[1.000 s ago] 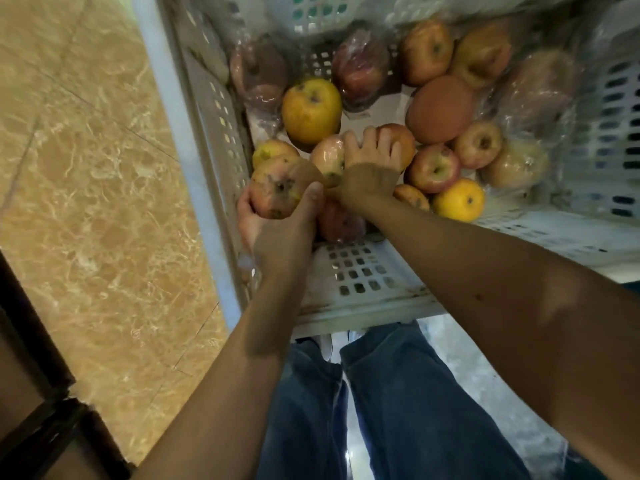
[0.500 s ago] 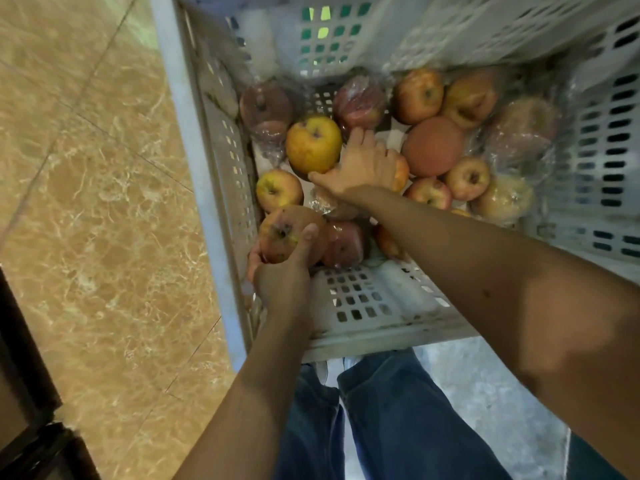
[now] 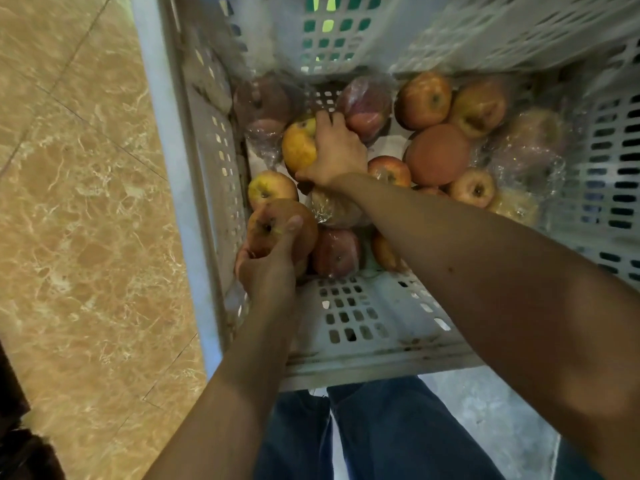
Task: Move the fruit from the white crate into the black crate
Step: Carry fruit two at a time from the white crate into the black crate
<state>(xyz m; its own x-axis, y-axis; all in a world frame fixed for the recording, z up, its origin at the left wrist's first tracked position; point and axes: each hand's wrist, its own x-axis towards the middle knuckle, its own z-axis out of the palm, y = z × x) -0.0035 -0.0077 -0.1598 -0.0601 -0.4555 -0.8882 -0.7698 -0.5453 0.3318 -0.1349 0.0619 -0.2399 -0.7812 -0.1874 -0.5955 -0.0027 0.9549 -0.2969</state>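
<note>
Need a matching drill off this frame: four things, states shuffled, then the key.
Things:
1. left hand
2. right hand
3. round orange fruit
4. white crate

States:
A. grips the yellow apple
B. lies free of both hands
C. has slotted plastic walls
D. grips the reddish apple by the crate's left wall

Pairs: 1-D, 2-A, 3-B, 4-C

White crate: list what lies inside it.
Loose and plastic-wrapped apples; the left hand holds a reddish apple, the right hand grips a yellow apple. The right forearm hides some fruit.
</note>
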